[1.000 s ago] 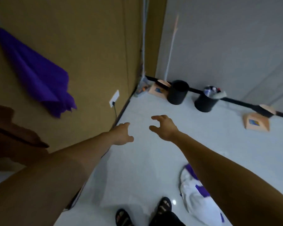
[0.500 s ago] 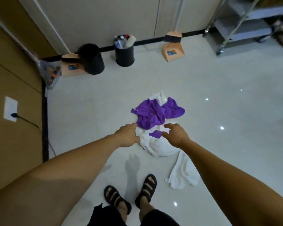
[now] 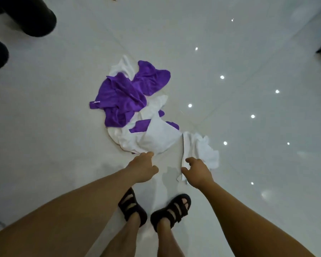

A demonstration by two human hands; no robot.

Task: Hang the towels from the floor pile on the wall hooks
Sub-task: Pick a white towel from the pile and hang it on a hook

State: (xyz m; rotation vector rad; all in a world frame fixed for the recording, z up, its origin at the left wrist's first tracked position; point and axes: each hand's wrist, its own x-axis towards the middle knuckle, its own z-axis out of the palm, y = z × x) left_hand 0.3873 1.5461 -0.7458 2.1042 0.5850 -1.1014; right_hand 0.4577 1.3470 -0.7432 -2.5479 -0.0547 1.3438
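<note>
A pale glossy floor (image 3: 44,127) fills the view, with open tile to the left and right of the towel pile (image 3: 122,97) and light spots reflected on the right side. The pile lies mid-floor: crumpled purple towels on the far side, and a white towel (image 3: 156,140) spread along its near edge. A second, loose white towel (image 3: 202,147) lies just right of the pile, its left edge running toward the person. Two black bins (image 3: 35,15) stand at the far left, well apart from the pile.

The left hand (image 3: 142,168) touches the near edge of the pile's white towel; its fingers bend out of sight, so a grip cannot be told. The right hand (image 3: 197,172) hovers at the loose towel's left edge, with thumb and fingers curved and apart. Black sandals (image 3: 132,208) stand just near of both hands.
</note>
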